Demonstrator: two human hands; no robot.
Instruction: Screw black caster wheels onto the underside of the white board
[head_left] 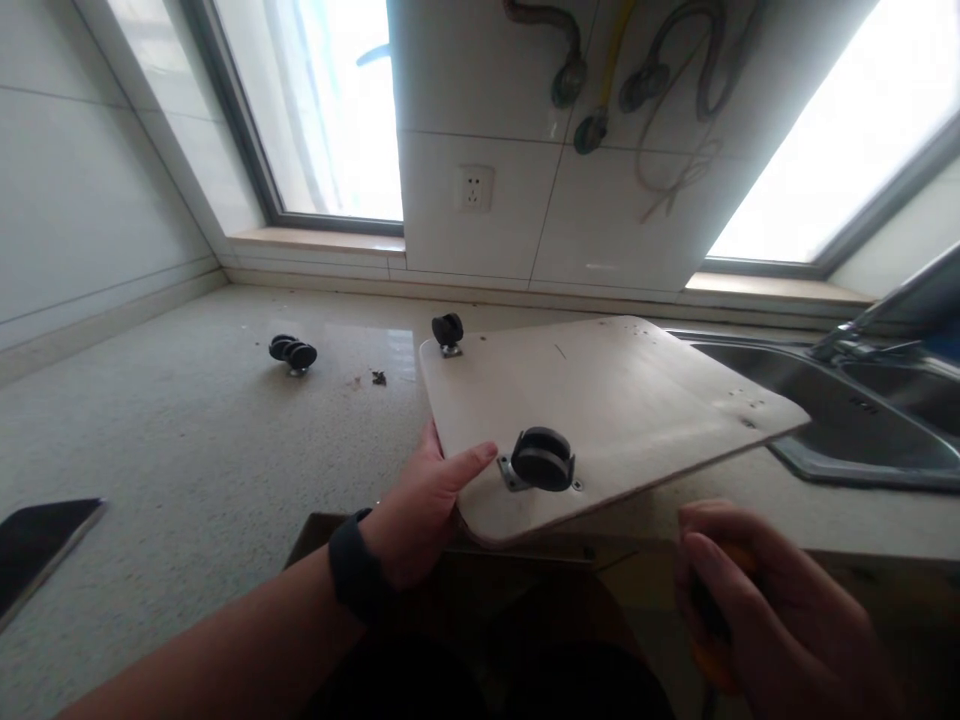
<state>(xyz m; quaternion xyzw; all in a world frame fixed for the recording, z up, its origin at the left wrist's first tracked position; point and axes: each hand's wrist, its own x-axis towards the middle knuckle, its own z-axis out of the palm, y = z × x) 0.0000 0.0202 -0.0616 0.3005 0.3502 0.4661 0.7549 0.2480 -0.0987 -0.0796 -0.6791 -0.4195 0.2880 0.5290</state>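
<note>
A pale wooden board [600, 390] lies tilted over the counter edge, reaching across to the sink. My left hand [420, 500] grips its near left edge, thumb on top and fingers underneath. Beside the thumb, a black caster wheel [541, 460] stands on a metal plate at the board's near edge, with a screw next to it. Another caster [448, 330] is on the far left corner. To the right of the board and in front of the counter, my right hand [765, 600] is closed around an orange-and-black handled screwdriver [712, 660], its tip out of sight.
Two loose casters [294, 352] sit on the speckled counter [187, 450] at left, near a small pile of screws [379, 378]. A dark flat object [45, 540] lies at the left edge. A steel sink [862, 475] with a faucet [847, 340] is at right.
</note>
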